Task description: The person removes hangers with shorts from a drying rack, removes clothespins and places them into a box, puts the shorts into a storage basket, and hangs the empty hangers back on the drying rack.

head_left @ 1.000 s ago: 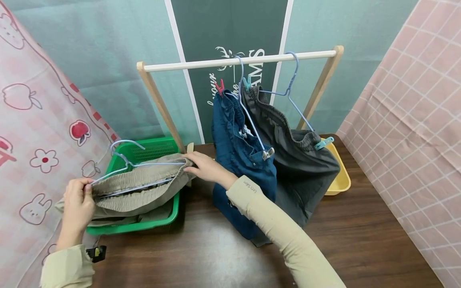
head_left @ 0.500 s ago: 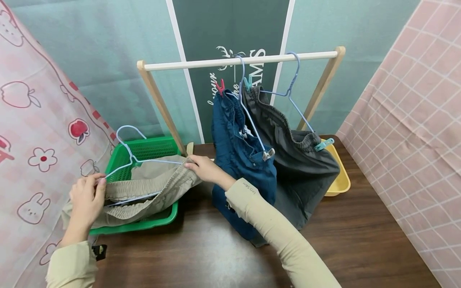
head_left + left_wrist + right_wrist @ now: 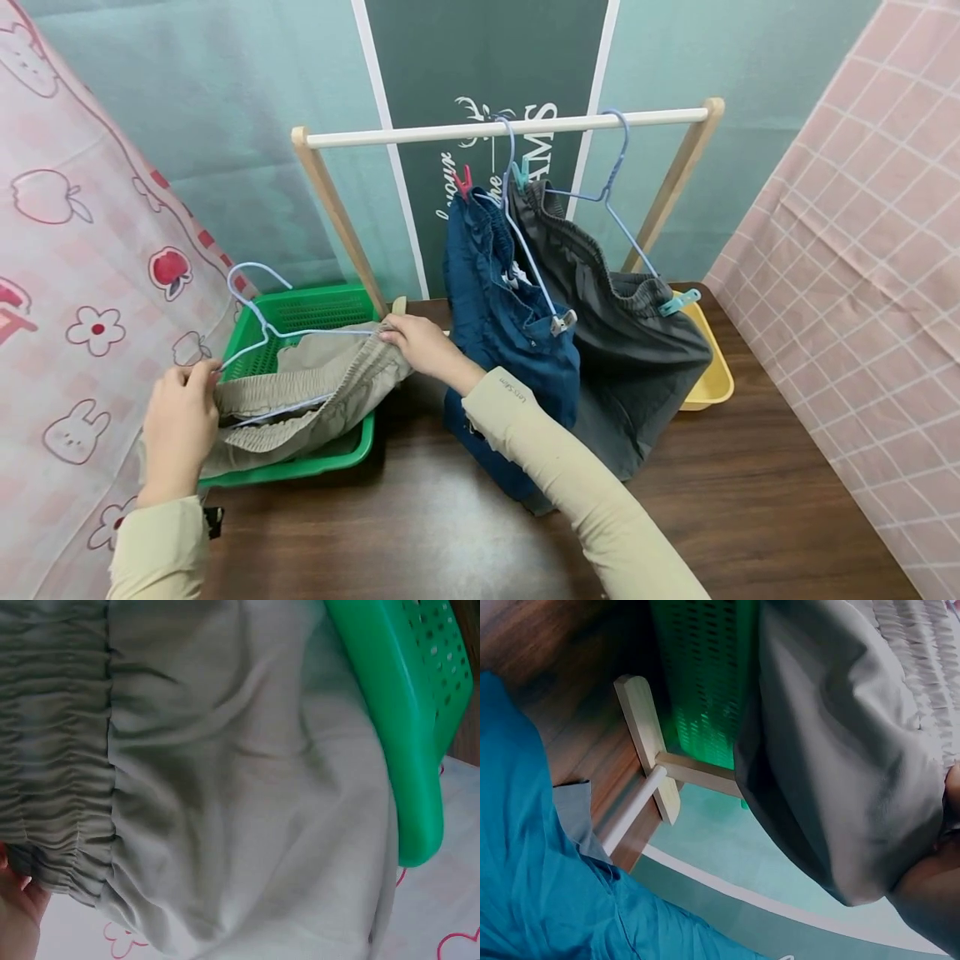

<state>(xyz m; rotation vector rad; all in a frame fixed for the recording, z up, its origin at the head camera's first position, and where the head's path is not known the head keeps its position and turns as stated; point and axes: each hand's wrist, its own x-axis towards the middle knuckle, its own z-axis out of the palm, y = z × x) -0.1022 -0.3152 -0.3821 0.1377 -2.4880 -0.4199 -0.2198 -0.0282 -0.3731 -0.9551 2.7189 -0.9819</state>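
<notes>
Khaki elastic-waist pants [image 3: 360,396] are stretched between both hands above a green basket [image 3: 358,454]. A light-blue wire hanger [image 3: 261,317] sits in the waist opening, its hook standing up at the left. My left hand [image 3: 180,421] pinches the left end of the waistband around the hanger's corner. The right hand [image 3: 427,343] grips the other end of the waistband, where the hanger's right corner is hidden. In the left wrist view, fingertips [image 3: 22,907] hold the edge of the gathered waistband. The right wrist view has the pants' grey-looking side [image 3: 840,772] hanging beside the basket.
A wooden rack with a white rail [image 3: 435,133] stands behind. On it hang blue pants [image 3: 480,283] with a red clothespin [image 3: 463,179] and dark grey pants [image 3: 600,333] with a teal clothespin [image 3: 679,302]. A yellow basket [image 3: 716,379] is at the right.
The left hand has shifted right and slightly inward, pushing the hanger's corner with it. The hanger's hook has risen more upright. The right hand keeps its hold, and its end has barely moved.
</notes>
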